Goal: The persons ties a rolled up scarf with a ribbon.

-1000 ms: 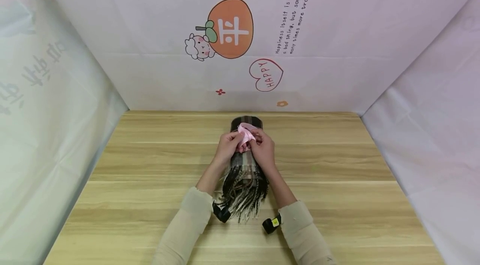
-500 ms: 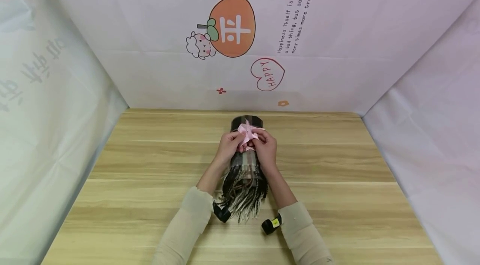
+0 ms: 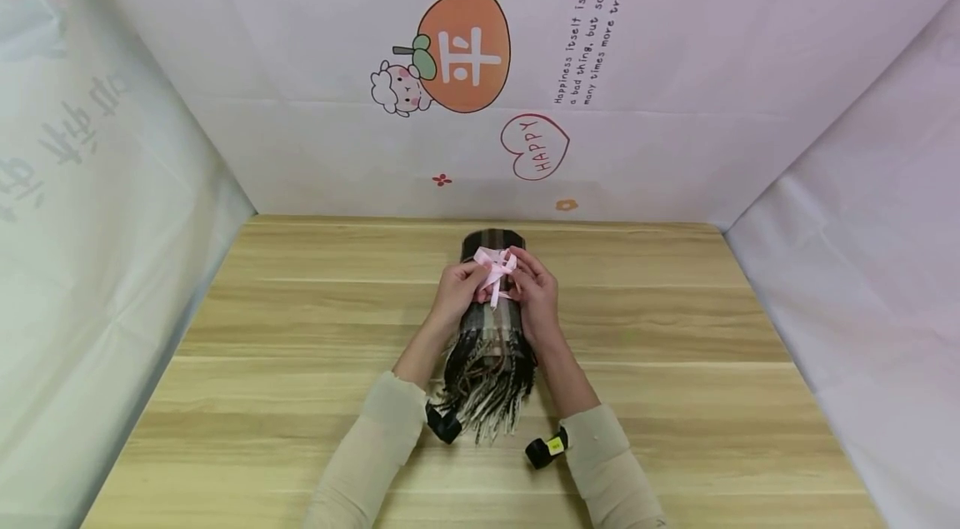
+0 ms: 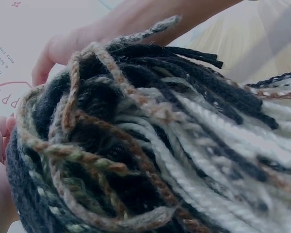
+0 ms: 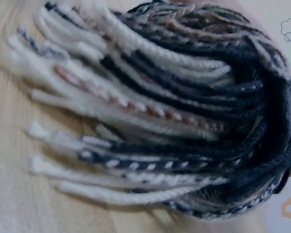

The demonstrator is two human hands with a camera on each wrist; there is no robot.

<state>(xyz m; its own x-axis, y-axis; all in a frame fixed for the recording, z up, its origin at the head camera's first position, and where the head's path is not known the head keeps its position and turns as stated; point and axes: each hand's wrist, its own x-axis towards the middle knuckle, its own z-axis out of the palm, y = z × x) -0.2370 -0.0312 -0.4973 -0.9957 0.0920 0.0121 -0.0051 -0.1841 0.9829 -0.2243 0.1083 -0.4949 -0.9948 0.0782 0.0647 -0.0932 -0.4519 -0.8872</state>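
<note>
A rolled plaid scarf (image 3: pixel 491 316) in black, grey, brown and cream lies on the wooden table in the head view, its fringe (image 3: pixel 487 396) spread toward the person. Round its middle runs a pink ribbon (image 3: pixel 492 258), with a small loop at the right and a tail hanging down over the roll. My left hand (image 3: pixel 453 291) pinches the ribbon's left part between thumb and fingers. From the other side, my right hand (image 3: pixel 540 296) holds the loop between thumb and index finger. Fringe strands (image 4: pixel 150 121) fill most of the left wrist view and hide much of the hands' work.
Black wrist devices (image 3: pixel 444 426) sit below both forearms, close to the fringe on the left. A white printed backdrop (image 3: pixel 637 154) rises at the table's (image 3: pixel 652 329) far edge, with white sheets (image 3: pixel 885 262) hanging at both sides.
The ribbon piece that was bunched, then stood up between the hands, now forms a loop at the right with a tail hanging down. My right hand has shifted slightly right; the left stays put.
</note>
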